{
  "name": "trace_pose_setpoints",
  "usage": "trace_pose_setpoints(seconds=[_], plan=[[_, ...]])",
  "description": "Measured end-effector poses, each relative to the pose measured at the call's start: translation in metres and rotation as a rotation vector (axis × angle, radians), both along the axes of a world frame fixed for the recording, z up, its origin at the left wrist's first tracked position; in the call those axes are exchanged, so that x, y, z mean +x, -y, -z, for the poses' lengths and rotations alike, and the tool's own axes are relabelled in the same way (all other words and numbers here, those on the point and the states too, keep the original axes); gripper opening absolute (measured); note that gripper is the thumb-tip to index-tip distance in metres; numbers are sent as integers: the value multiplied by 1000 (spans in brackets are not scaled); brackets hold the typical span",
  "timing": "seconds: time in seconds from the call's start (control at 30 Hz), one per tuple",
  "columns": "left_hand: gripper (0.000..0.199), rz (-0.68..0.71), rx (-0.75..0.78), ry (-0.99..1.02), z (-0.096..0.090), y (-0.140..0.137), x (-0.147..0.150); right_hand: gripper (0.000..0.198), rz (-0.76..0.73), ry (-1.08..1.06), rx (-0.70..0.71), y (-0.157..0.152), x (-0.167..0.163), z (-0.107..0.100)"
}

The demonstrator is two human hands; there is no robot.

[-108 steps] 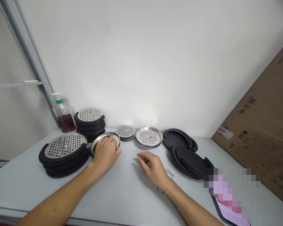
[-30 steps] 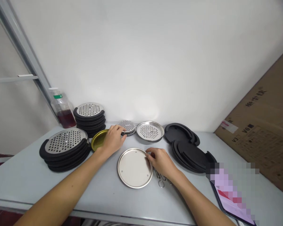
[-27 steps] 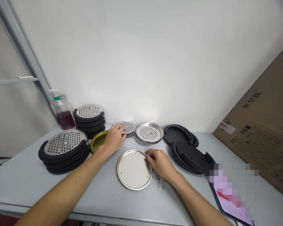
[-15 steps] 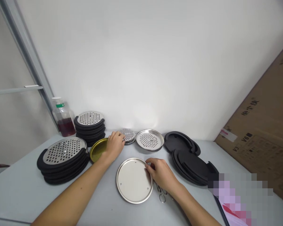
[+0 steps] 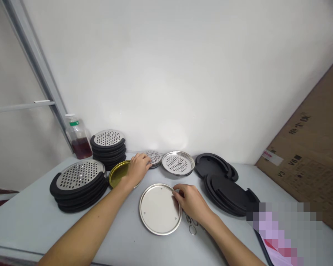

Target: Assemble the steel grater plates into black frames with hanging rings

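A round, shallow silver metal plate [image 5: 160, 210] lies flat on the table, with three small marks near its rim. My right hand [image 5: 191, 201] pinches the plate's upper right edge between thumb and fingers. Partly under my right wrist are scissors [image 5: 192, 229], mostly hidden. My left hand [image 5: 139, 167] is over the right side of a gold dish [image 5: 117, 173], its fingers curled downward. Whatever those fingertips hold is hidden from view. Just beyond them sits a short stack of perforated metal discs [image 5: 153, 157].
Perforated discs in black holders form a near stack [image 5: 79, 184] and a far stack [image 5: 108, 147] at left, beside a jar of dark red liquid [image 5: 81, 147]. A rimmed perforated disc [image 5: 178, 163], black round holders [image 5: 229, 194] and a cardboard box [image 5: 302, 162] stand rightward.
The whole view has shifted slightly, moving everything a little to the right. My left hand stays by the gold dish with its fingers curled, and my right hand keeps to the plate's edge.
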State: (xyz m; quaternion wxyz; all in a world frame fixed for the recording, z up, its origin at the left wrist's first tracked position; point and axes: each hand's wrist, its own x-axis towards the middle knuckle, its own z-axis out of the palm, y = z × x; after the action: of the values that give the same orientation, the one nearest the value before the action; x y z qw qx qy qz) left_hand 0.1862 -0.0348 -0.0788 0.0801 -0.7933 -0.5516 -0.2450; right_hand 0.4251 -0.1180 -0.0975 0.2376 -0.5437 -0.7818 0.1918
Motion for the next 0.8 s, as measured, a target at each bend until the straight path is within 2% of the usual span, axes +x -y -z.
trace_pose_setpoints(seconds=[0.4,0.63,0.8], plan=[[10,56,9,56,-6,6,1,23,0,-2,7,1,0,-2],[10,105,55,69,-15,18,-2,24,4,-1,14,0,1,-1],[13,86,105,70,-13,17,-7,23,13,3,21,-1,1,0]])
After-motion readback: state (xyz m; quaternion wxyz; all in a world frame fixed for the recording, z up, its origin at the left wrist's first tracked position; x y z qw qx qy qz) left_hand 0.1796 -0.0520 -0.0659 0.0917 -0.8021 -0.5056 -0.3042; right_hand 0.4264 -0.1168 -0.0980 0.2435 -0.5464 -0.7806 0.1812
